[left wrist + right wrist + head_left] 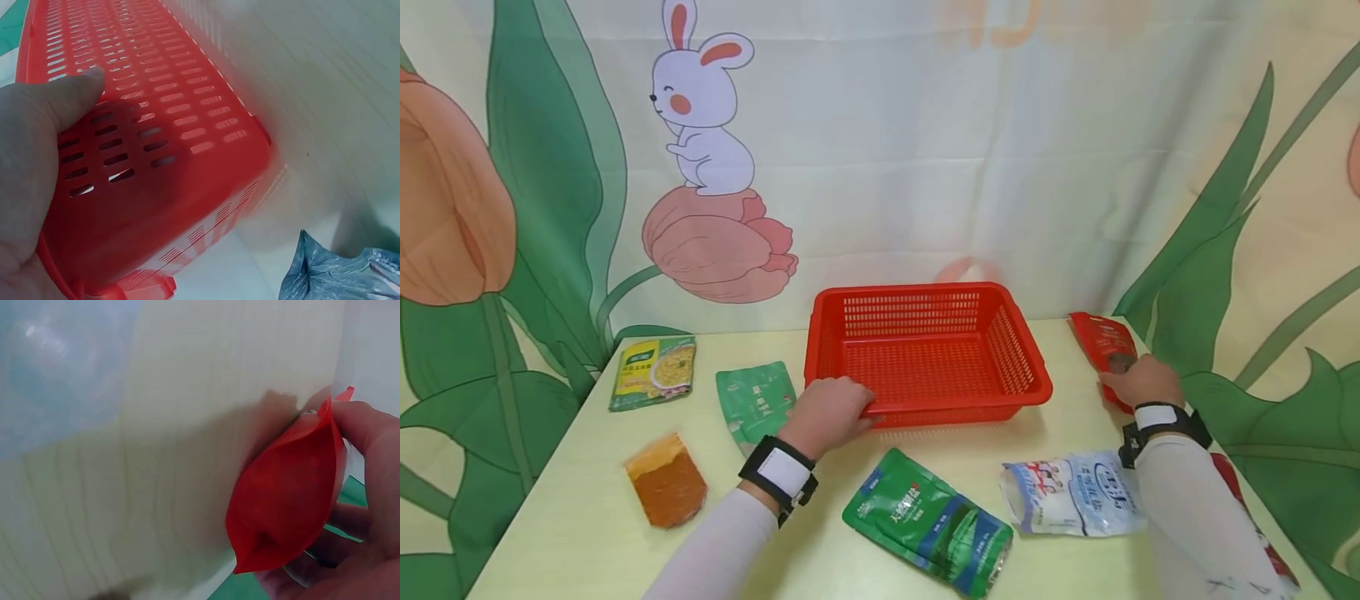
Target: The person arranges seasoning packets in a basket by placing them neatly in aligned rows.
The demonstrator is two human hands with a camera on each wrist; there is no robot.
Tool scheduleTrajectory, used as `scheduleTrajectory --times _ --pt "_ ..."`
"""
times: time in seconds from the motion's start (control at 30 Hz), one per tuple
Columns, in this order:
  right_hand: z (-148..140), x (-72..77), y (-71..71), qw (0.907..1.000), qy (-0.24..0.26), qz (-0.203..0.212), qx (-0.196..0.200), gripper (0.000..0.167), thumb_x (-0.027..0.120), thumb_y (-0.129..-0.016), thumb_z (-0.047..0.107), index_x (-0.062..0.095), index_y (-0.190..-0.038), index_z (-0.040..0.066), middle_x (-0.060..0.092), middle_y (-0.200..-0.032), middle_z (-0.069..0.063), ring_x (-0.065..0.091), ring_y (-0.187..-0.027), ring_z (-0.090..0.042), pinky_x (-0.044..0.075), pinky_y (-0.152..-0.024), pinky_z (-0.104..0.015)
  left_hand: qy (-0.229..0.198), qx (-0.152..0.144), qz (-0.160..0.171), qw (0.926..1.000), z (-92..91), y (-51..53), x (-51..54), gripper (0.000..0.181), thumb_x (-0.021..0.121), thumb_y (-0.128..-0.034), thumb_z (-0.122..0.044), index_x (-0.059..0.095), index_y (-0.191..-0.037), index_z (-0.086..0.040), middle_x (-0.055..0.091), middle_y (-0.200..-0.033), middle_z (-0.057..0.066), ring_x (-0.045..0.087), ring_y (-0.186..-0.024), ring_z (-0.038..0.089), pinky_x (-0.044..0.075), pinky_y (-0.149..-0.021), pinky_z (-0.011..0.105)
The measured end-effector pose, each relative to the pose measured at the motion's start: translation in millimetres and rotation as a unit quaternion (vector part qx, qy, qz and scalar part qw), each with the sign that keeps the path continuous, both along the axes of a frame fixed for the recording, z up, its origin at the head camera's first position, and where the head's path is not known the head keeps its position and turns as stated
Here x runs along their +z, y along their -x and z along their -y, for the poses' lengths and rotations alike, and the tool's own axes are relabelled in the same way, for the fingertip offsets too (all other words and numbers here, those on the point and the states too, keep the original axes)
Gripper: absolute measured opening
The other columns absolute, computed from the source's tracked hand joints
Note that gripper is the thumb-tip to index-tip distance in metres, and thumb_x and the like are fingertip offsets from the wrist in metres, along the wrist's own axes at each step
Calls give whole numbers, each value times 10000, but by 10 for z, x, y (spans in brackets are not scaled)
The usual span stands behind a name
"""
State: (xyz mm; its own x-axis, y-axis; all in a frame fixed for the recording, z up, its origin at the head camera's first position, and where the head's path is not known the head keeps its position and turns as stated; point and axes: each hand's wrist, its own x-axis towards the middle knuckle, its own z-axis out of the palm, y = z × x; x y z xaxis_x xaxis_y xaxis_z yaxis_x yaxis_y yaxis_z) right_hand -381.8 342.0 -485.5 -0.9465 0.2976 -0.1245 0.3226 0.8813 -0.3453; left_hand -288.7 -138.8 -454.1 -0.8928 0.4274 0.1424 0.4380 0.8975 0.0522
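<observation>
A red plastic basket (925, 408) with slotted walls stands at the back middle of the table. My left hand (831, 414) grips its near left rim, and in the left wrist view the thumb (75, 94) lies against the slotted wall. At the far right, my right hand (1144, 383) holds a red pouch (1101, 337) by its right side. The right wrist view shows the bottom of the red pouch (281, 494) with fingers and thumb round it, close over the table. Part of the pouch is hidden by the hand.
Near the front lie a green salt pouch (925, 521) and a white-and-blue pouch (1075, 493). Leftward are a light green packet (752, 396), a yellow-green soup packet (653, 372) and a clear bag of orange-brown powder (667, 483). Another red packet (1255, 517) is partly behind the right sleeve.
</observation>
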Motion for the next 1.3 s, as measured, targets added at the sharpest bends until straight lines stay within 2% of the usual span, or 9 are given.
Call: scheduleTrajectory --times 0.17,0.3,0.4,0.5,0.6,0.73,1.0,1.13,1.3 --pt "-25 -4 23 10000 -40 -41 3 690 673 -908 437 537 -1161 -190 618 -873 -252 573 -782 -355 451 -586 -349 13 25 -116 9999 -20 3 8 215 825 -861 -381 768 -892 -176 649 -670 -47 548 -585 114 512 -614 265" --pt "-23 -53 19 10000 -62 -53 55 589 654 -904 419 587 -1022 -154 589 -731 -187 567 -699 -320 424 -547 -340 -51 72 -111 9999 -26 -8 8 218 833 -854 -376 770 -900 -172 651 -671 -43 546 -580 112 526 -617 263" --pt "4 -104 23 9999 -116 -28 -35 563 646 -911 412 598 -1003 -142 613 -786 -219 572 -735 -343 435 -575 -362 -83 79 -105 9999 -18 -14 -4 218 836 -851 -373 764 -876 -169 636 -653 -47 538 -565 110 512 -596 257" --pt "35 -158 45 9997 -173 13 -165 587 651 -924 417 604 -1042 -155 626 -969 -311 553 -874 -414 467 -683 -449 -67 92 -103 9999 -15 -10 -20 211 838 -851 -369 762 -860 -172 618 -636 -54 531 -555 108 492 -581 248" --pt "72 -192 68 9994 -159 68 -288 637 643 -939 415 577 -1132 -189 559 -1152 -385 499 -1025 -486 476 -839 -565 -39 97 -115 9999 -14 -3 -29 210 838 -850 -373 769 -859 -175 620 -634 -57 532 -553 107 483 -579 244" --pt "116 -187 96 9992 -124 30 -368 668 621 -965 380 510 -1225 -226 484 -1216 -408 444 -1104 -525 444 -946 -631 -6 54 -184 9998 -12 5 -22 217 831 -855 -388 779 -876 -179 641 -653 -55 535 -568 108 482 -584 247" --pt "159 -109 70 9994 -60 -32 -352 652 613 -979 336 478 -1255 -239 472 -1215 -421 446 -1114 -540 448 -950 -634 -86 98 -167 9998 -9 7 -8 211 838 -849 -378 785 -883 -176 637 -653 -56 534 -575 109 477 -583 248" --pt "107 -129 80 9995 54 53 -317 642 586 -986 335 471 -1265 -232 468 -1219 -414 447 -1117 -538 448 -956 -637 -117 93 -135 9998 -13 16 -18 217 842 -845 -374 791 -896 -170 650 -667 -51 539 -583 112 483 -590 252" --pt "25 -185 98 9996 145 -174 -170 633 615 -964 362 507 -1221 -207 555 -1139 -372 524 -995 -474 494 -828 -562 -101 79 -154 9998 -21 25 -29 216 842 -845 -373 793 -905 -172 664 -683 -47 543 -599 114 484 -599 255"
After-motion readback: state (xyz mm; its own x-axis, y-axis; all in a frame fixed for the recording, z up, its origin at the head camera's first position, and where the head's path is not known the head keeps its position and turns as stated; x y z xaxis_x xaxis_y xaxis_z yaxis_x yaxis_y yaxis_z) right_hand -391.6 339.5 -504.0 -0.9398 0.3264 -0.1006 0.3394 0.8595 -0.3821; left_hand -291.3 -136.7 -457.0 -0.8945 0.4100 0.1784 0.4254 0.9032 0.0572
